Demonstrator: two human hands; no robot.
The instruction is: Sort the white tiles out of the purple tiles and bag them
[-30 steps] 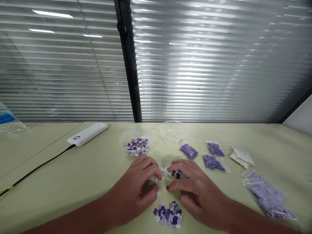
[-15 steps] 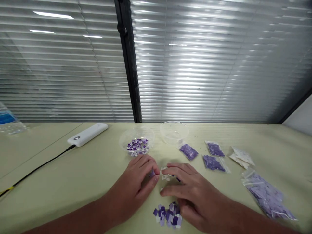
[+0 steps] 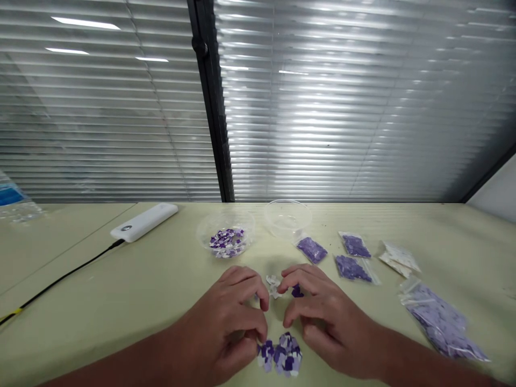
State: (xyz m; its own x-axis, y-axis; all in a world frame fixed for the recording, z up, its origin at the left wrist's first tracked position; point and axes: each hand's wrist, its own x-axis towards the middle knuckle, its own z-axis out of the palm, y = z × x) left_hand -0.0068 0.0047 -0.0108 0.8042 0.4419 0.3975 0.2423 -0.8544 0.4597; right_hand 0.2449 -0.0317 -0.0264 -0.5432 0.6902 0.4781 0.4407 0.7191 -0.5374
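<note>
A mixed pile of purple, lilac and white square pieces (image 3: 287, 355) lies on the table near the front. My left hand (image 3: 236, 317) is at the pile's left edge, its thumb and a fingertip close together there; whether a piece is between them is too small to tell. My right hand (image 3: 328, 317) hovers above and right of the pile, fingers bent and apart, with nothing seen in it. Between the hands and farther back lie white pieces (image 3: 273, 286), and dark purple pieces (image 3: 297, 291) sit beside my right fingers. A few lilac pieces are partly hidden behind my left fingers.
Behind the hands stand a clear bowl of mixed pieces (image 3: 228, 242) and another clear bowl (image 3: 287, 219). Small purple bags (image 3: 312, 250), white bags (image 3: 400, 259) and a large lilac bag (image 3: 441, 322) lie right. A white power bank (image 3: 145, 222) with a cable lies left.
My left hand has moved down toward the front pile, its fingertips lower. My right hand has shifted slightly right, away from the white pieces, with its fingers more bent.
</note>
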